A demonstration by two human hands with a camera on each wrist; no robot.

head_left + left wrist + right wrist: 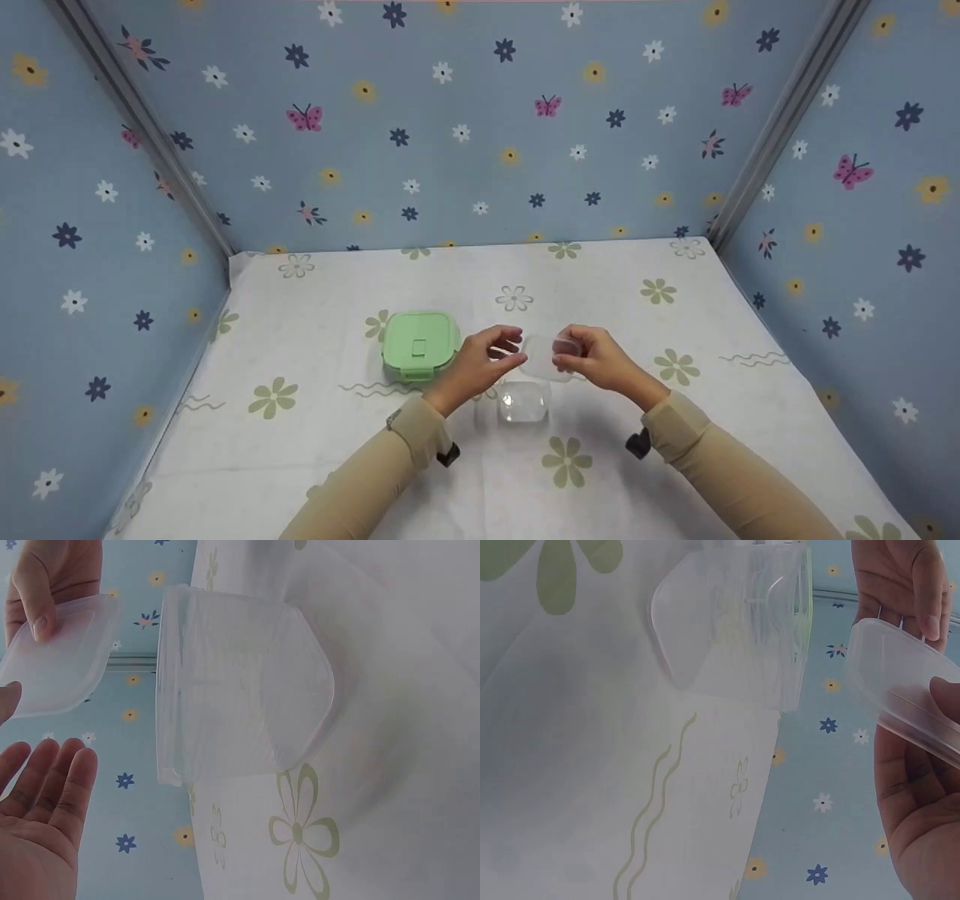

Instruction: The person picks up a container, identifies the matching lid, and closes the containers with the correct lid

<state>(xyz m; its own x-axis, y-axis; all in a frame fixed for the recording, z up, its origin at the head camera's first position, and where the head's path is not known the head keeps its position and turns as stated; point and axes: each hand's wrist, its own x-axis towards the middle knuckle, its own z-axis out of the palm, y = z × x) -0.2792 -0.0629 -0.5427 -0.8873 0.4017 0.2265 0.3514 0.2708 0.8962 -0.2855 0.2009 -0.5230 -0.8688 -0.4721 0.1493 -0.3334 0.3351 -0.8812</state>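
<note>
Lid (541, 355), thin translucent plastic, likely light, flexible and slippery: right hand (596, 361) pinches its 3 o'clock edge; left hand (480, 361) spread at 9 o'clock, above tub (523, 401).

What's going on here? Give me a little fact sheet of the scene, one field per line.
Setting: table with a flowered cloth, blue flowered walls around it
Right hand: pinches a clear plastic lid above the table
Left hand: at the lid's other edge; from the left wrist view its fingers look straight and loose
Clear container: stands open on the cloth, beneath the lid
Green box: lid on, left of the hands, untouched
</note>
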